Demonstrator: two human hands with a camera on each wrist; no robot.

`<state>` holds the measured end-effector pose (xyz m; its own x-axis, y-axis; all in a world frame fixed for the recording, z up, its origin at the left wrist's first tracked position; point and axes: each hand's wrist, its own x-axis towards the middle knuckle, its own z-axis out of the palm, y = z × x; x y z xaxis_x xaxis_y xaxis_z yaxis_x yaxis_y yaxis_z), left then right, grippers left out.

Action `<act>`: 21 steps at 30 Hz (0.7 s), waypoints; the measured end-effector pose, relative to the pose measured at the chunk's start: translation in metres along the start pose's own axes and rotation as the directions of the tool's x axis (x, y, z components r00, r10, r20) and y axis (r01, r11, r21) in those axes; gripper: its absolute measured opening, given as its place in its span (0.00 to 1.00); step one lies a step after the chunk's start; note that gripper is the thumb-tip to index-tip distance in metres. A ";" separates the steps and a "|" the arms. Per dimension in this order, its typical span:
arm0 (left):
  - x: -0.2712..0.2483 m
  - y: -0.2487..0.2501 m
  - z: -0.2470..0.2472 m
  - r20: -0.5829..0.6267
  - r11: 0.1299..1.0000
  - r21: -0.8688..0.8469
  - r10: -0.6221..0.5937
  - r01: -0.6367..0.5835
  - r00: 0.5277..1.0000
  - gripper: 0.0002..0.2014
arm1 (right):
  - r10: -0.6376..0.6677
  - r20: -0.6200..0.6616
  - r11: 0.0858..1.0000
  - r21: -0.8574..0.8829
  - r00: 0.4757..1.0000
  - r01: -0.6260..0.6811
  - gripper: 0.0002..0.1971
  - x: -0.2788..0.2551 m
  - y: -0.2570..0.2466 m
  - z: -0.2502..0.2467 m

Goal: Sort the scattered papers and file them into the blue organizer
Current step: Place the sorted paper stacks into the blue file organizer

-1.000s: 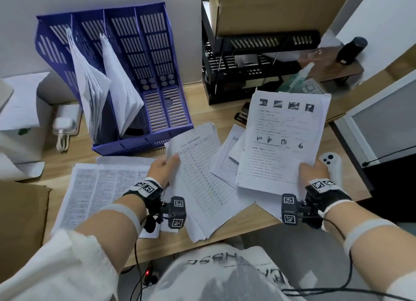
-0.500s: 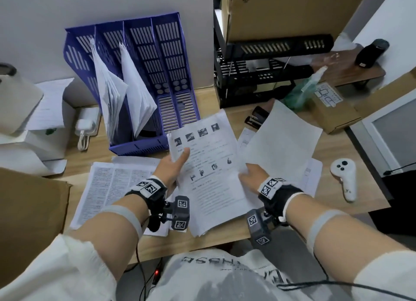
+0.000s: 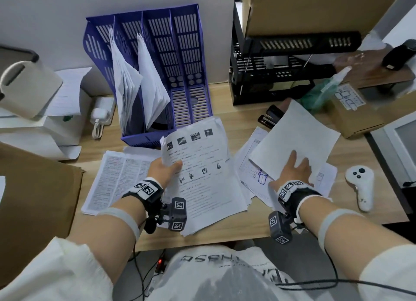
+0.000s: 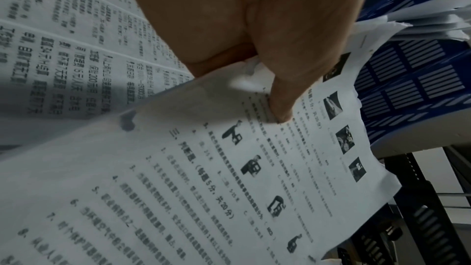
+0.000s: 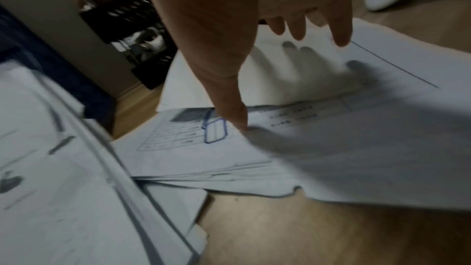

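Note:
The blue organizer [image 3: 186,59] stands against the wall; its two left slots hold leaning papers [image 3: 144,86], the two right slots show none. My left hand [image 3: 165,169] pinches a stack of printed sheets with small photos [image 3: 202,179], thumb on top [image 4: 277,108], lifted over the desk in front of the organizer. My right hand [image 3: 295,169] is spread over a blank sheet [image 3: 297,140] on the pile of forms [image 5: 193,138] to the right, fingers straight and just above or touching the paper.
A densely printed sheet [image 3: 117,179] lies at the left. A white controller [image 3: 360,183] sits at the right desk edge. Black wire shelf [image 3: 281,71], stapler [image 3: 270,118], cardboard box [image 3: 353,111] stand behind; a charger [image 3: 99,116] and white boxes left.
My right hand passed the photo sheet onto the stack in my left hand, let go, and moved right onto the blank sheet. The view shifted left and down.

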<state>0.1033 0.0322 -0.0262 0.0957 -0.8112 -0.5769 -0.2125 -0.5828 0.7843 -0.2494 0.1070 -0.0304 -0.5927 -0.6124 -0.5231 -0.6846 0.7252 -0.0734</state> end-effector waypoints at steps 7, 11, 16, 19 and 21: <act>0.002 -0.003 -0.003 -0.054 0.999 0.032 0.014 -0.013 0.998 0.34 | -0.071 -0.010 0.994 -0.078 0.997 0.070 0.53 -0.005 0.004 0.013; -0.010 0.012 0.003 -0.084 0.995 0.089 0.051 -0.043 0.995 0.20 | 0.003 -0.037 1.000 -0.012 0.999 -0.004 0.60 0.001 -0.005 0.006; -0.017 0.015 -0.001 -0.157 0.992 0.118 0.069 -0.051 0.985 0.08 | 0.061 -0.008 0.998 0.021 0.998 -0.061 0.66 0.009 -0.004 0.004; -0.018 0.013 -0.001 -0.170 0.991 0.125 0.066 -0.045 0.983 0.12 | 0.055 -0.039 0.997 -0.048 0.998 -0.057 0.65 0.011 -0.006 0.005; -0.018 0.014 0.000 -0.163 0.990 0.130 0.074 -0.052 0.984 0.12 | 0.036 -0.041 0.995 -0.096 0.998 -0.040 0.64 0.013 -0.005 0.006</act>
<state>0.0987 0.0391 -0.0046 0.2373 -0.8487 -0.4726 -0.3420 -0.5283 0.7771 -0.2511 0.0969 -0.0418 -0.6342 -0.5982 -0.4898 -0.6977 0.7158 0.0292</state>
